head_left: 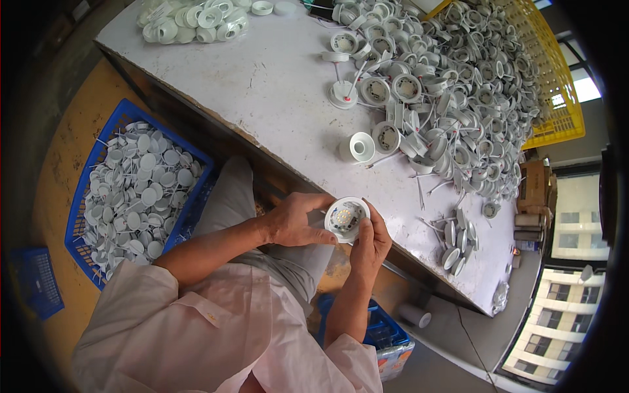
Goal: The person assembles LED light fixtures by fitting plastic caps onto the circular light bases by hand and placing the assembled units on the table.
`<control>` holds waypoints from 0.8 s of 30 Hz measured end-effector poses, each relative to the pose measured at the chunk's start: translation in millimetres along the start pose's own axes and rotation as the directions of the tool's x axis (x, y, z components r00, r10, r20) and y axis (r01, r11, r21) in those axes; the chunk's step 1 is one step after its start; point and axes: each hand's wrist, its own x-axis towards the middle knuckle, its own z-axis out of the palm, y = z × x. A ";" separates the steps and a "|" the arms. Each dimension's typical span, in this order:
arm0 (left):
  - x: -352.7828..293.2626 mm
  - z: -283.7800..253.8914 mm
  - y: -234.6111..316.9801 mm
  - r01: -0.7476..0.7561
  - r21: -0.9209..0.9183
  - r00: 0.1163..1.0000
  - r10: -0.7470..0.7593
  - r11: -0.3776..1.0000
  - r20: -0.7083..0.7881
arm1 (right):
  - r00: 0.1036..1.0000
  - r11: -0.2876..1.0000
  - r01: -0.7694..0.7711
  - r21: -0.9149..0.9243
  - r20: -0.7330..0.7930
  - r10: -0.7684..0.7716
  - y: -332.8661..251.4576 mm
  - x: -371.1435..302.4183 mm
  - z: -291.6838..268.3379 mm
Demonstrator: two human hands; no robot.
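Observation:
In front of my body, by the table's near edge, I hold a round white LED downlight [347,221] with its open face up. Small yellowish LEDs on a pale board show inside its rim. My left hand [291,221] grips it from the left, its thumb along the lower rim. From the right, my right hand [371,243] pinches the rim, with the thumb over the face. The fingertips under the lamp are hidden. Closest on the table stands a white cup-shaped housing [358,149], with loose downlights [406,88] beyond it.
A large heap of wired downlights spills from a yellow crate [562,98] onto the white table [262,85]. Several lie apart near the right edge [452,255]. White housings in a clear bag [190,23] sit far left. A blue basket [92,167] of round white lamps stands left.

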 end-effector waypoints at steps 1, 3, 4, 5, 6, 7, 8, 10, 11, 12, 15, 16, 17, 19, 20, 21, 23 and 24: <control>-2.1 -1.4 -0.8 0.005 0.007 1.000 -0.005 1.000 0.002 | 1.000 1.000 -0.002 -0.001 0.000 0.002 0.6 0.0 0.3; -6.3 -6.3 -6.5 0.048 -0.040 0.997 -0.045 0.998 0.063 | 0.997 0.994 0.065 -0.094 0.052 -0.060 1.5 0.7 0.3; -8.5 -7.9 -9.0 0.091 -0.083 0.989 -0.080 0.992 0.126 | 0.997 0.994 0.063 -0.094 0.055 -0.058 1.1 1.6 0.4; -10.4 -8.5 -10.2 0.093 -0.084 0.989 -0.082 0.992 0.124 | 0.991 0.991 0.085 -0.100 0.107 -0.075 0.0 3.0 0.5; -11.3 -9.2 -11.3 0.130 -0.124 0.982 -0.111 0.984 0.151 | 0.983 0.988 0.109 -0.106 0.159 -0.092 -0.6 4.8 0.4; -12.3 -9.8 -12.6 0.168 -0.162 0.974 -0.138 0.972 0.179 | 0.983 0.988 0.109 -0.107 0.160 -0.091 0.3 6.3 0.3; -13.3 -10.1 -16.1 0.168 -0.164 0.974 -0.138 0.972 0.177 | 0.980 0.991 0.106 -0.084 0.179 -0.090 1.9 7.7 0.2; -15.1 -10.8 -22.8 0.266 -0.334 0.954 -0.198 0.904 0.223 | 0.975 0.993 0.103 -0.061 0.202 -0.089 5.4 8.6 3.6; -16.4 -10.0 -24.4 0.265 -0.335 0.955 -0.198 0.904 0.220 | 0.987 0.997 0.074 -0.028 0.143 -0.069 7.6 7.4 8.6; -17.3 -7.8 -24.4 0.244 -0.326 0.966 -0.197 0.913 0.170 | 0.995 0.999 0.047 0.005 0.082 -0.047 9.7 5.9 12.7; -18.6 -6.4 -23.0 0.234 -0.250 0.972 -0.222 0.940 0.076 | 0.996 0.995 -0.089 0.045 0.031 0.087 17.2 4.2 21.5; -18.7 -6.7 -22.7 0.248 -0.180 0.969 -0.247 0.952 0.032 | 0.996 0.995 -0.088 0.044 0.032 0.086 19.9 3.9 23.5; -19.4 -6.5 -23.8 0.247 -0.181 0.969 -0.246 0.952 0.030 | 0.984 0.984 -0.173 0.039 0.047 0.171 22.9 3.6 25.1; -21.0 -4.5 -28.0 0.245 -0.160 0.967 -0.253 0.956 -0.034 | 0.988 0.988 -0.145 0.042 0.050 0.143 36.3 4.2 27.1; -21.6 -2.9 -31.9 0.242 -0.161 0.967 -0.251 0.957 -0.033 | 0.989 0.989 -0.143 0.041 0.049 0.141 41.0 4.7 26.5; -21.7 -1.9 -34.5 0.222 -0.164 0.971 -0.233 0.961 -0.054 | 0.988 0.989 -0.146 0.031 0.050 0.144 43.6 5.5 26.9; -23.7 -1.9 -37.6 0.199 -0.167 0.974 -0.213 0.966 -0.075 | 0.988 0.989 -0.147 0.020 0.052 0.145 47.3 6.2 29.0; -24.3 -3.7 -33.8 0.238 -0.212 0.963 -0.258 0.948 -0.072 | 0.985 0.986 -0.166 -0.013 0.040 0.166 48.4 6.0 31.3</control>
